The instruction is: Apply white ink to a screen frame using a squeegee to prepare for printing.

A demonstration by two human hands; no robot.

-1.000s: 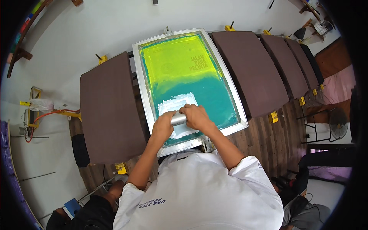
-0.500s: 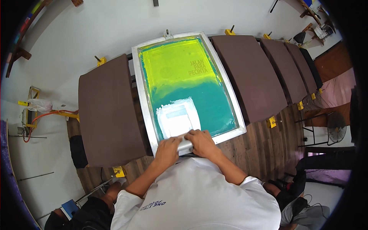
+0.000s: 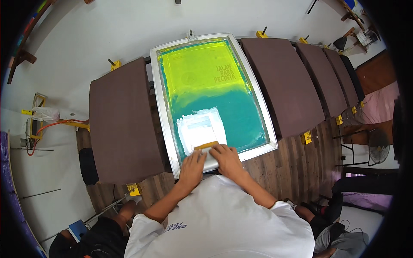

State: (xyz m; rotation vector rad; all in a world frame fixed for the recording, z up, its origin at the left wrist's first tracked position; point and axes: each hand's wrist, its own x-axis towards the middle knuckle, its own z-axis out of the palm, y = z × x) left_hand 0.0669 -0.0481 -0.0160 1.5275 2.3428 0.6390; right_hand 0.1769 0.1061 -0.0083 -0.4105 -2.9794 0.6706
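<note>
So, nearest to the camera a white cotton T-shirt (image 3: 223, 219) is seen, and just past its collar both hands are wrapped over one thing: a squeegee with a silver metal handle and an amber-coloured blade (image 3: 208, 160). Left hand (image 3: 192, 167) and right hand (image 3: 228, 161) are closed on it side by side, a bit of handle left bare between them. It's held over the near end of the big frame, long axis running left to right, right end angled slightly farther forward. Whether the blade is touching the mesh can't be told

The bit that matters: the thick white rectangular patch of ink (image 3: 201, 127) is found directly ahead of the squeegee, shifted a little to the left, so it's lined up more with the left hand. The blade is placed right at its near edge

Past that, teal mesh (image 3: 238, 116) is seen, then a bright yellow-green stretch (image 3: 193, 66) with darker lettering at the far end. All of it is bordered by the silver metal frame (image 3: 166, 118), long axis pointed away from the body. The frame is flanked by flat brown boards (image 3: 282, 86), with a yellow metal bracket (image 3: 261, 34) and a white wall (image 3: 142, 26) behind
</note>
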